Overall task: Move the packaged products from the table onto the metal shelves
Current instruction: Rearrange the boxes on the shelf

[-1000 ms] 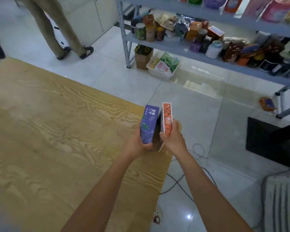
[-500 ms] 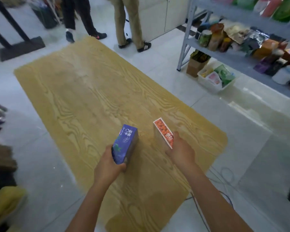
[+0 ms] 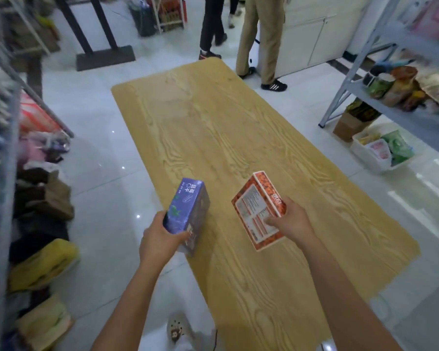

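My left hand grips a purple-blue box by its lower end, above the left edge of the wooden table. My right hand holds an orange box with its white label side turned up, over the near part of the table. The two boxes are apart. A grey metal shelf loaded with packaged goods stands at the right. The tabletop carries no other products.
Two people stand at the far end of the table near a white cabinet. A cardboard box and a white bin of packets sit on the floor under the right shelf. Another rack with bags lines the left side.
The view has swung left, away from the right shelf. My hands have spread apart, and the orange box has turned so its label side faces up.
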The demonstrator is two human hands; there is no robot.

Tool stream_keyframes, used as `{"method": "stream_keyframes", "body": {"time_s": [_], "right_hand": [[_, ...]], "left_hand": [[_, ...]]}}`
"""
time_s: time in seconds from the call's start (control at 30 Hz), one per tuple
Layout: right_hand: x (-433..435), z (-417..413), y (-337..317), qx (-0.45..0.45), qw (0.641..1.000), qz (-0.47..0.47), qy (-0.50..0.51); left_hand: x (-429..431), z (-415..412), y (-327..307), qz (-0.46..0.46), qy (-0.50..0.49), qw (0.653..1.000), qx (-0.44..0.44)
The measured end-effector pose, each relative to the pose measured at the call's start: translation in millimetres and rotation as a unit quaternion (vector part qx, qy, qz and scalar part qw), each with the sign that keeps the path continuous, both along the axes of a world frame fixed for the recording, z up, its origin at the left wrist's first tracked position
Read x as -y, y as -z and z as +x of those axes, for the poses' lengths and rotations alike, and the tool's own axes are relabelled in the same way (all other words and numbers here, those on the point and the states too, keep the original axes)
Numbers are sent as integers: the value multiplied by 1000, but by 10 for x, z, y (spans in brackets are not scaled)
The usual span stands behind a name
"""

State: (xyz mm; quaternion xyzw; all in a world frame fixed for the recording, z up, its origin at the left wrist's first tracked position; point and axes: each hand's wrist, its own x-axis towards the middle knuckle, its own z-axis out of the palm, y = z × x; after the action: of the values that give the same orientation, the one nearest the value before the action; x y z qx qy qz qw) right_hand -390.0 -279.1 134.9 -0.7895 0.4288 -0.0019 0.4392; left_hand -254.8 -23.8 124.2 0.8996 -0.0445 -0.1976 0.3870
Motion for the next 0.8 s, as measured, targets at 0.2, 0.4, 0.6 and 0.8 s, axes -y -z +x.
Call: {"method": "stream_keyframes", "body": {"time_s": [0.2, 0.4, 0.6, 0.8], "right_hand": [[-939, 1173, -207, 45, 994, 15, -94], [-1989, 2291, -506, 89, 970, 40, -222], [-2853, 3104, -849, 106, 928, 19, -356], [-3421, 3787, -973, 99, 885, 9, -455]], "left_hand": [[-1095, 746, -384, -23, -80, 996, 44], [-2333, 1217, -802, -17, -176, 981, 82], [-3190, 1262, -1147, 6, -261, 958, 120], [-3524, 1270, -1278, -43, -328, 937, 110]]}}
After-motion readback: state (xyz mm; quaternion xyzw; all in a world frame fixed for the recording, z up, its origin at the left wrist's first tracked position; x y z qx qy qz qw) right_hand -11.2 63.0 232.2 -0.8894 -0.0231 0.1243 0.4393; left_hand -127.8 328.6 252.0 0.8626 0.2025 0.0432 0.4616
